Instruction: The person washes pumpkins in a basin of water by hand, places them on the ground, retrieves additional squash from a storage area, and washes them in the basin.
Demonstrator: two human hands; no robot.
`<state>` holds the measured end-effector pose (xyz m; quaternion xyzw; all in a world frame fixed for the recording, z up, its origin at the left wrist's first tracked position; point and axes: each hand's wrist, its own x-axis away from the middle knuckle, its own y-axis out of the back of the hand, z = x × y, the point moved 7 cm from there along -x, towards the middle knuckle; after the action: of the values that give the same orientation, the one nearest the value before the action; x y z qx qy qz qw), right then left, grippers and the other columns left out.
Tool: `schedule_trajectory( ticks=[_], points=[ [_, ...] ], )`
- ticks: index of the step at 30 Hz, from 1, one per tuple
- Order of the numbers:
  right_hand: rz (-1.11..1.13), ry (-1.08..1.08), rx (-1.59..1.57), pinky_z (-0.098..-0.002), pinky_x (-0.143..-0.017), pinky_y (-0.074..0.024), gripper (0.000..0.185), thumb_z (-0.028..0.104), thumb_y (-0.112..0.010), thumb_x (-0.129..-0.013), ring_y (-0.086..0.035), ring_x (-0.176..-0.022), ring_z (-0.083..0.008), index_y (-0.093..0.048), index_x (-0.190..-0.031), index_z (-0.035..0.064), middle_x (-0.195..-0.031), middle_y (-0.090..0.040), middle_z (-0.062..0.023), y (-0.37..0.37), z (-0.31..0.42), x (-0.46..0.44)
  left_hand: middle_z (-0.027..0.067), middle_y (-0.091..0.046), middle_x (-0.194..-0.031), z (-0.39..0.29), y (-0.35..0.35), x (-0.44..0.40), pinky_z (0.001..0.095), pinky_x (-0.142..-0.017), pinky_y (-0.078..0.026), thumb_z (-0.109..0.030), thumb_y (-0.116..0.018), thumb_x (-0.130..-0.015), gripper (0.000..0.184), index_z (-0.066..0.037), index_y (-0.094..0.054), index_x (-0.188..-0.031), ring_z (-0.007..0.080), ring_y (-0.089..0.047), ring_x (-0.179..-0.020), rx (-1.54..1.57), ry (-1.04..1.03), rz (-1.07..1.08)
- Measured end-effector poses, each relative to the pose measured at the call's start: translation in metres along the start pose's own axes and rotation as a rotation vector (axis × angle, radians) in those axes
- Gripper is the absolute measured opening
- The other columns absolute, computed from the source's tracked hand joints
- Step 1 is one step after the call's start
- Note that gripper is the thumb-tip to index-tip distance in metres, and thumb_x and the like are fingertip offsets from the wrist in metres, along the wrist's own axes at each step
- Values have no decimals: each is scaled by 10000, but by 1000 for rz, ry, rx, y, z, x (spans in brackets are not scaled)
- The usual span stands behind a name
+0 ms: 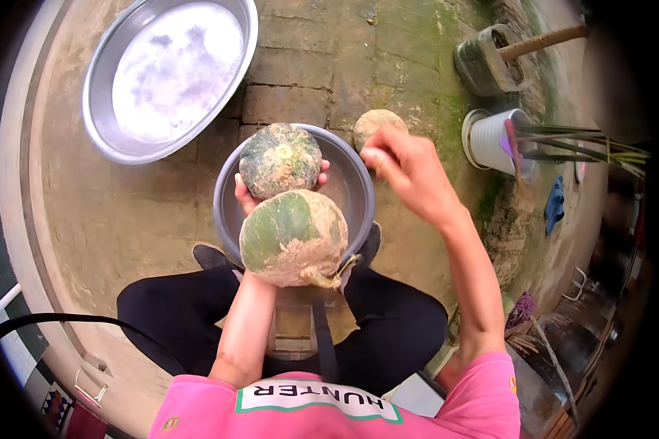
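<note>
My left hand (246, 196) is wrapped around a dark green, mottled pumpkin (281, 159) from beneath, with fingertips showing at both sides. That pumpkin is above a grey basin (367, 208) between my feet. A larger green pumpkin (293, 238), crusted with pale dirt and with a stubby stem, lies across my left wrist, nearer to my body. Off to the right, my right hand (414, 172) hovers with curled fingers, and nothing shows in them. It partly hides a round, dirt-covered pumpkin (377, 124) on the ground; whether they touch I cannot tell.
A large metal tub (102, 124) of foamy water stands at the upper left. Along the right side are a cut plastic container (479, 66) with a wooden handle, a white bucket (487, 139) with long stalks, and a blue sandal (555, 205). Brick paving (293, 69) lies ahead.
</note>
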<state>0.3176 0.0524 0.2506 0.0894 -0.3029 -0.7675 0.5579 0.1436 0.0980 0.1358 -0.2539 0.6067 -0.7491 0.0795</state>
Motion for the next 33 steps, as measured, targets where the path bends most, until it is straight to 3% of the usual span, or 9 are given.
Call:
schedule_trajectory(
  ticks=[4, 6, 11, 14, 15, 23, 27, 30, 33],
  points=[
    [250, 130, 181, -419, -649, -522, 300, 190, -753, -895, -650, -747, -358, -541, -953, -14, -850, -604, -184, -30, 107, 109, 352, -512, -1369, 12, -4, 32, 488, -898, -613, -781, -606, -823, 1062, 3, -377, -1502, 407, -632, -1153, 36, -105, 21],
    [239, 120, 331, -489, -673, -511, 421, 184, -794, -842, -623, -821, -437, -477, -1027, -24, -944, -561, -228, -55, 112, 142, 352, -518, -1363, 18, -6, 37, 494, -898, -607, -769, -629, -814, 1062, 3, -382, -1501, 408, -635, -1144, 108, -165, 76],
    [93, 225, 485, -483, -756, -499, 352, -148, -564, -678, -589, -854, -410, -481, -999, -30, -928, -541, -224, -74, 93, 158, 332, -491, -1400, 21, -2, 62, 501, -938, -573, -759, -628, -823, 1049, 5, -384, -1499, 395, -598, -1170, 196, -238, 88],
    [67, 325, 427, -463, -737, -504, 357, -49, -693, -777, -592, -829, -418, -503, -1077, -9, -906, -544, -194, -83, 114, 145, 299, -492, -1412, 9, 0, 72, 483, -989, -538, -769, -582, -849, 1033, 12, -381, -1494, 369, -583, -1196, 228, -215, 68],
    [67, 347, 441, -454, -733, -505, 353, -41, -684, -776, -597, -828, -401, -508, -1081, -8, -900, -548, -185, -89, 120, 142, 222, -463, -1452, 5, -8, 76, 426, -1095, -470, -764, -574, -864, 1098, 46, -248, -1530, 288, -556, -1276, 119, -200, 166],
    [256, 469, 769, -398, -733, -510, 281, 34, -596, -801, -642, -849, -290, -520, -1066, -15, -921, -585, -153, -93, 130, 129, 252, -492, -1427, 21, -5, 69, 451, -1076, -484, -745, -562, -875, 1034, 40, -327, -1505, 328, -562, -1272, 224, -162, 72],
    [317, 360, 774, -434, -780, -513, 385, -11, -629, -726, -644, -891, -341, -507, -1091, -23, -948, -613, -161, -61, 99, 125, 274, -604, -1323, 18, 26, 36, 526, -948, -576, -631, -671, -857, 914, 7, -436, -1467, 442, -659, -1097, 100, -205, -75],
    [368, 75, 722, -515, -763, -508, 398, -29, -654, -758, -648, -869, -448, -463, -1107, -16, -906, -638, -246, -22, 38, 126, 262, -623, -1299, -5, 61, 25, 478, -843, -628, -590, -712, -838, 882, 0, -463, -1443, 439, -684, -1025, -223, -183, -194],
    [267, -190, 697, -534, -751, -500, 385, 4, -675, -800, -638, -863, -480, -442, -1107, -3, -918, -647, -268, 3, -48, 129, 235, -650, -1262, -37, 102, 31, 436, -782, -644, -534, -790, -788, 866, -14, -493, -1414, 356, -719, -1007, -787, -151, -451]
  ],
)
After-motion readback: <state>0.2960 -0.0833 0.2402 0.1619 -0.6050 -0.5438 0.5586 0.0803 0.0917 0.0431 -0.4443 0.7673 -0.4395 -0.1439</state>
